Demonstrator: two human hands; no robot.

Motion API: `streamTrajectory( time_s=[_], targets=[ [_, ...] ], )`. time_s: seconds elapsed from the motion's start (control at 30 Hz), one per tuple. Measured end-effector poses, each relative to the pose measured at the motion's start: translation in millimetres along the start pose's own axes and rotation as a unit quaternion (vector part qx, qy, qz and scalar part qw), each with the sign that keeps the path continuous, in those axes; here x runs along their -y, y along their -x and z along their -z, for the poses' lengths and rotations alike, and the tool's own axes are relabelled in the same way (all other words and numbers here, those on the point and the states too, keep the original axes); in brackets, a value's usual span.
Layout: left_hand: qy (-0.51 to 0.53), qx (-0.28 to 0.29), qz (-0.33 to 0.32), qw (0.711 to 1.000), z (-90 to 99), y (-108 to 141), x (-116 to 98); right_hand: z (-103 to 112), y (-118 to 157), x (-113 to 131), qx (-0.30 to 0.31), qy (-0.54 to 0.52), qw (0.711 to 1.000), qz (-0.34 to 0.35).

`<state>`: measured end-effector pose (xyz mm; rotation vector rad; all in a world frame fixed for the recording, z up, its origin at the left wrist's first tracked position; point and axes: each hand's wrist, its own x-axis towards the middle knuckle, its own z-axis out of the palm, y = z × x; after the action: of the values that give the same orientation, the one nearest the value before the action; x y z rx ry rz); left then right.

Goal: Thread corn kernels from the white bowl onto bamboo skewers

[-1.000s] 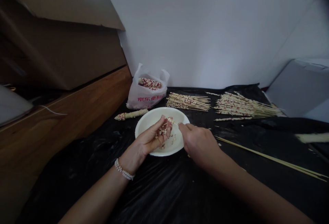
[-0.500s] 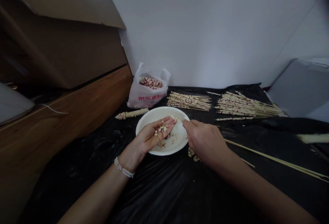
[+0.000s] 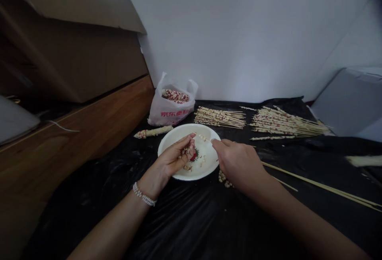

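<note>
Over a white basin point(image 3: 167, 142), my left hand point(image 3: 177, 154) is cupped with its fingers curled around loose corn kernels point(image 3: 186, 150). Its thumb and fingertips come together near the tip of a thin skewer. My right hand point(image 3: 238, 162) is closed on that skewer point(image 3: 204, 138), which points left and carries a few pale kernels near its tip. A red and green print and scattered kernels show on the basin's floor. Beside the basin, partly behind my right hand, lies a small pile of kernels point(image 3: 223, 178).
A partly stripped corn cob point(image 3: 153, 132) lies left of the basin. Behind it stands a plastic bag point(image 3: 170, 113) holding speckled cobs. Two bundles of kernel-threaded skewers point(image 3: 219, 117) point(image 3: 277, 121) lie at the back. Bare sticks point(image 3: 316, 181) rest on black plastic sheeting point(image 3: 179, 220). A cardboard box point(image 3: 74, 45) stands left.
My left fingers have curled up from a flat, open palm, drawing slightly away from the skewer's tip. The right hand stays nearly in place with the skewer.
</note>
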<state>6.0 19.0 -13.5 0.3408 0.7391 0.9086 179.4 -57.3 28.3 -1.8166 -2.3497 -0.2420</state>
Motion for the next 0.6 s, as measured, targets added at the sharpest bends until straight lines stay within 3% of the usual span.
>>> streamTrajectory(
  time_s=[0.6],
  targets=[
    [-0.005,-0.008,-0.058,0.998,6.9,-4.6,-0.5,0.8,0.4,1.8,0.032,0.014,0.999,0.003]
  ],
)
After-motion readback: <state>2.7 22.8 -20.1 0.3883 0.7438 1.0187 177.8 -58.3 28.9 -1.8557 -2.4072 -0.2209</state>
